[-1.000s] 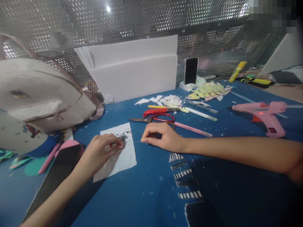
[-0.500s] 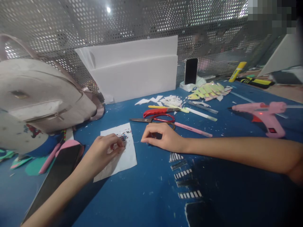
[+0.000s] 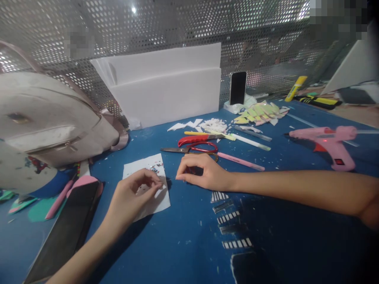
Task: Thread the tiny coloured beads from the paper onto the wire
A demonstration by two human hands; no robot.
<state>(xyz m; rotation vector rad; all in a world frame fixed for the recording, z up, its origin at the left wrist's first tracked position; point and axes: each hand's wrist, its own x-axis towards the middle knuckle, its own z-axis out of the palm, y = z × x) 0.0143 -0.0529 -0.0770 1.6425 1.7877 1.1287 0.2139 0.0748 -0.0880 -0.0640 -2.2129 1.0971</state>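
A white paper sheet (image 3: 139, 167) lies on the blue table (image 3: 189, 244) with a small heap of coloured beads (image 3: 154, 169) near its far edge. My left hand (image 3: 134, 195) hovers over the sheet, thumb and forefinger pinched together on something too small to make out. My right hand (image 3: 204, 171) rests on the table just right of the sheet, its fingers curled and pinched at the tip on a thin item I cannot name. Red-handled scissors (image 3: 195, 144) lie just beyond my right hand.
A pale backpack (image 3: 50, 122) fills the left. A dark phone (image 3: 68, 230) lies at the near left. White foam boards (image 3: 166, 85) stand at the back, with an upright phone (image 3: 238, 87), paper scraps (image 3: 214, 125), pens (image 3: 241, 161) and a pink glue gun (image 3: 328, 142) to the right.
My left hand has shifted right and lifted off the bead heap towards the sheet's right edge, closer to my right hand. The right hand has stayed put.
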